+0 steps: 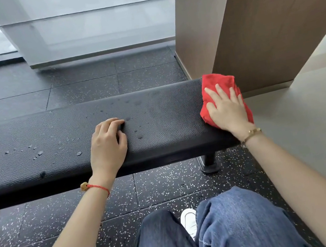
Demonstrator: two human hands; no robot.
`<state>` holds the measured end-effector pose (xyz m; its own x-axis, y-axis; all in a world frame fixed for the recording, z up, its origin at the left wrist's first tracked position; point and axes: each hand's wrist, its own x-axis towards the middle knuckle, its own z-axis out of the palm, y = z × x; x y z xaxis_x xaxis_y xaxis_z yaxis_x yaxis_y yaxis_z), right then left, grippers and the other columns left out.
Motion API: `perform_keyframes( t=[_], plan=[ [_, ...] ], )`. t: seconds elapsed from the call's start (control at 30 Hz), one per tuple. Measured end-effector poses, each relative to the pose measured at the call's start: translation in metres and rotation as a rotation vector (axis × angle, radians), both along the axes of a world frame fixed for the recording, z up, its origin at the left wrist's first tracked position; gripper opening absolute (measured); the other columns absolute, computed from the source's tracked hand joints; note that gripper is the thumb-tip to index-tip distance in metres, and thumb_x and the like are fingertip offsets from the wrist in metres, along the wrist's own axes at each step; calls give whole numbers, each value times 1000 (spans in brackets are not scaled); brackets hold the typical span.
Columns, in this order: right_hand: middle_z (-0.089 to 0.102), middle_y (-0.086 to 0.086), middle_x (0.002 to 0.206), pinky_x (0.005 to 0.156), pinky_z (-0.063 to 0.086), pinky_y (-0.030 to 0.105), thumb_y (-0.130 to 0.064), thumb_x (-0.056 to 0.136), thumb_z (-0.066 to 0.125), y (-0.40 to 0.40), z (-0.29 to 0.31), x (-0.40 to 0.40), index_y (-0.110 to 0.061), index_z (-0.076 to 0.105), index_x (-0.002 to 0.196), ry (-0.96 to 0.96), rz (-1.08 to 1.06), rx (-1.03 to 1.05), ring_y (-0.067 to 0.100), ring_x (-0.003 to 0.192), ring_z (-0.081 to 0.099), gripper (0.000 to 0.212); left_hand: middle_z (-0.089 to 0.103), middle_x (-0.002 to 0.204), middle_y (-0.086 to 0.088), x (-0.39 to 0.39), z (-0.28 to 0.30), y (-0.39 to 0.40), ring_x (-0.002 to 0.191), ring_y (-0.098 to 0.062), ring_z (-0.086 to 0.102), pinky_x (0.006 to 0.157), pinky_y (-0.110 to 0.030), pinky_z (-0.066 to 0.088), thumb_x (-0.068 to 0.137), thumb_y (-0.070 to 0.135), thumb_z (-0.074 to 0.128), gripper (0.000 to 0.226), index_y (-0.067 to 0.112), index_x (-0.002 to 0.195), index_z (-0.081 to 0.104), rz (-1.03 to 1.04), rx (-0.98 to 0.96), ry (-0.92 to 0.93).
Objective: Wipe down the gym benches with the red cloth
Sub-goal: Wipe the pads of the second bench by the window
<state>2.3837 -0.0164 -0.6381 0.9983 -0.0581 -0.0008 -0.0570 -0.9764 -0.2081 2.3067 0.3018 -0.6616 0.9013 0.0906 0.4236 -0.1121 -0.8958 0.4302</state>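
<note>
Droplets (38, 154) and pale specks, scattered on the left part of the bench (55, 133); black textured padding, running across the view from the left edge to the right end. Unwiped, by the look of it.

Left hand (107, 142), at the middle of the bench: heel on the near edge, fingers loosely curled onto the pad, grasping nothing; it seems to serve as a brace. Red cord bracelet (95, 187) on that wrist.

Further droplets (139, 137), dark and small, between the two hands; whether the faint dull patches beside them are moisture or sheen cannot be told from this view.

Red cloth (219, 83), bunched, lying at the far right end of the bench, partly overhanging the end. Right hand (228, 109) flat on top of it, fingers straight and spread, pressing it down rather than gripping. Gold bracelet (252, 132) on that wrist. Bench foot (209, 164) below, on speckled black floor (44, 220).

Step in hand, as judged: wiping the right end, with most of the length left to do. To do it well: keep the palm flat, draw the cloth leftward in overlapping passes from far edge to near edge, lift the bracing hand clear as the cloth arrives, and carry on through the specks at the left.
</note>
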Motion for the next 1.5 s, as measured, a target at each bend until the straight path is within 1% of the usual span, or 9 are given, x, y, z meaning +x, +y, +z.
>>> perform_keyframes(
  t=[0.07, 0.17, 0.37, 0.5, 0.7, 0.8, 1.07, 1.3, 1.5],
  plan=[
    [9, -4, 163, 120, 1, 52, -39, 98, 27, 15, 8, 27, -39, 20, 150, 58, -3, 2, 38, 148, 6, 53, 63, 121, -6, 0, 0, -1, 116, -26, 52, 104, -40, 42, 91, 9, 55, 27, 10, 116, 65, 1, 4, 3],
    [9, -3, 163, 120, 1, 53, -37, 97, 27, 50, 10, 32, -38, 18, 151, 34, 148, -20, 32, 149, 5, 54, 63, 120, -5, 0, 0, 0, 116, -26, 52, 104, -40, 42, 91, 10, 55, 27, 10, 116, 64, 1, 3, -2],
    [19, -9, 160, 121, 10, 48, -39, 94, 34, 50, 3, -42, -40, 26, 149, -50, 488, -8, 22, 149, 13, 55, 63, 121, -5, 1, -2, 2, 116, -25, 53, 103, -41, 43, 90, 10, 55, 28, 11, 116, 64, -15, 3, -8],
    [23, -11, 159, 121, 12, 45, -38, 96, 37, 4, -1, -49, -42, 29, 147, -72, 375, 11, 27, 148, 16, 52, 63, 121, -6, 2, -3, 3, 116, -26, 53, 103, -42, 43, 90, 9, 55, 28, 11, 116, 65, -22, 2, -15],
    [9, -11, 162, 121, 0, 50, -39, 97, 31, 10, 9, 34, -43, 23, 149, 49, 123, 33, 35, 149, 4, 52, 63, 121, -5, 1, -2, 2, 116, -25, 53, 103, -41, 43, 90, 11, 55, 27, 11, 116, 65, -3, 4, -7],
    [11, -10, 162, 122, 1, 48, -37, 97, 30, 15, 8, 32, -42, 22, 149, 33, 141, 40, 35, 149, 5, 53, 63, 122, -5, 0, -1, 2, 117, -25, 53, 104, -41, 43, 90, 11, 55, 28, 11, 116, 65, -3, 5, 0],
    [19, -10, 160, 121, 6, 46, -41, 94, 31, -21, -7, -49, -45, 25, 147, -95, 138, 3, 33, 148, 13, 54, 63, 123, -5, 1, -2, 2, 118, -24, 52, 104, -40, 43, 91, 11, 55, 29, 11, 118, 64, -10, 9, 5],
    [11, -7, 162, 121, 4, 51, -39, 97, 31, -3, 7, 28, -42, 22, 149, 25, 48, 7, 39, 147, 7, 53, 62, 123, -5, 0, 0, 0, 117, -24, 52, 105, -39, 42, 91, 11, 54, 28, 11, 117, 64, 2, 24, 6],
    [15, -8, 161, 122, 4, 47, -31, 97, 32, 10, 9, 18, -35, 16, 153, -20, 220, 14, 29, 149, 7, 58, 62, 121, -4, 0, -1, -1, 115, -24, 52, 102, -37, 42, 90, 10, 55, 28, 12, 116, 64, 13, 19, 1]
  ],
)
